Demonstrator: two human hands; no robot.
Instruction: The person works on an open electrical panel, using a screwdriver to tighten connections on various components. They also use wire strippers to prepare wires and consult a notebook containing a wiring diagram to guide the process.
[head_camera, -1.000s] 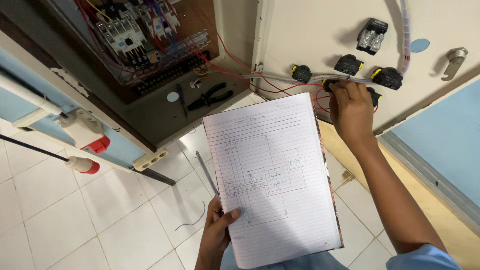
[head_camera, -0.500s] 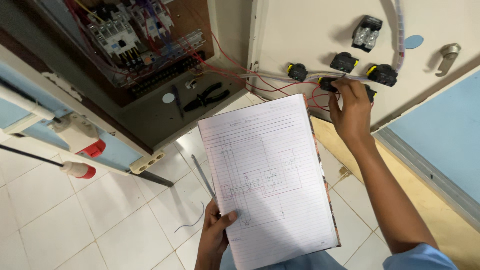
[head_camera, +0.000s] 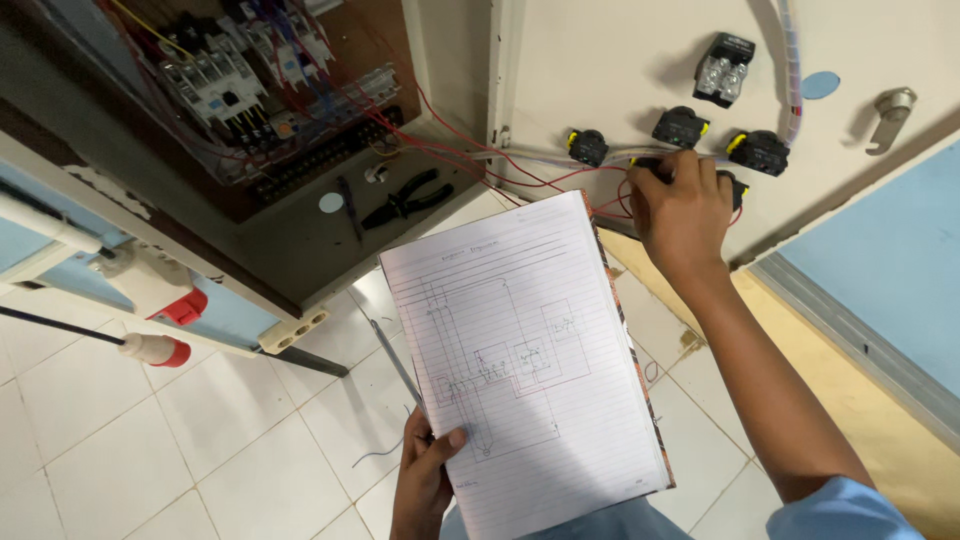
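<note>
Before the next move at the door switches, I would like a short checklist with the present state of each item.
1. Left hand grips the notebook at its lower corner: ok.
2. Drawn circuit page faces the viewer, unobstructed: ok.
3. Right hand is on a black switch block on the cabinet door: ok.
4. Which terminal the fingers touch: cannot tell, hidden by the hand.
5. Red wires run loose across the opening to the door: not ok.
6. Pliers lie inside the cabinet: ok.

Right hand (head_camera: 680, 215) fingers (head_camera: 665, 180): hemmed by black switch units (head_camera: 681, 127) above, red wires (head_camera: 560, 180) leftward; bare door panel (head_camera: 600, 70) open beyond.
</note>
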